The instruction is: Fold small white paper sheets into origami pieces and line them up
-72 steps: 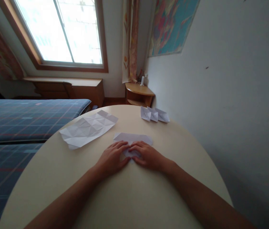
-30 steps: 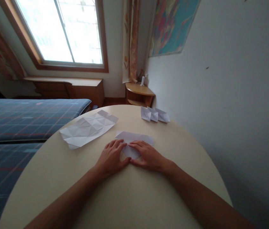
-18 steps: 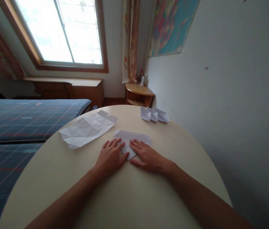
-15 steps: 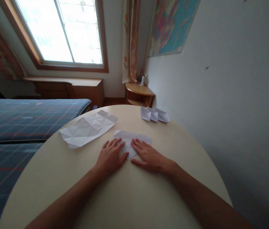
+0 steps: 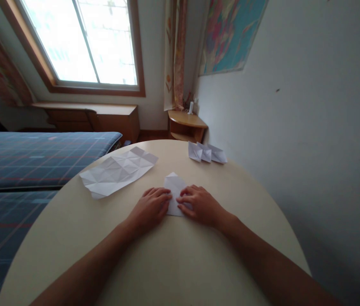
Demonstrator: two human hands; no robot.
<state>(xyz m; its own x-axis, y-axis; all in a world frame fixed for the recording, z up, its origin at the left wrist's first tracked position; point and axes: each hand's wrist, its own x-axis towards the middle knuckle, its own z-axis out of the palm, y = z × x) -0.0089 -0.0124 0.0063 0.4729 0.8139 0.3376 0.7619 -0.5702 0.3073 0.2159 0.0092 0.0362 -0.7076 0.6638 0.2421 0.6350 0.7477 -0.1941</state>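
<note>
A small piece of folded white paper (image 5: 173,182) lies on the round table (image 5: 173,259), its pointed end facing away from me. My left hand (image 5: 150,207) grips the paper's left edge with curled fingers. On the opposite side, my right hand (image 5: 204,206) is closed on the right edge, fingertips bent onto the sheet. Both hands cover parts of the paper's sides.
A creased, unfolded white sheet (image 5: 119,170) lies at the table's far left. Three folded paper pieces (image 5: 204,153) stand near the far right edge. A bed with a plaid mattress (image 5: 39,157) borders the table's left, a wall (image 5: 295,148) its right.
The folded paper has been turned, so its point now faces away instead of toward me. My hands went from lying flat on it to gripping its sides with bent fingers.
</note>
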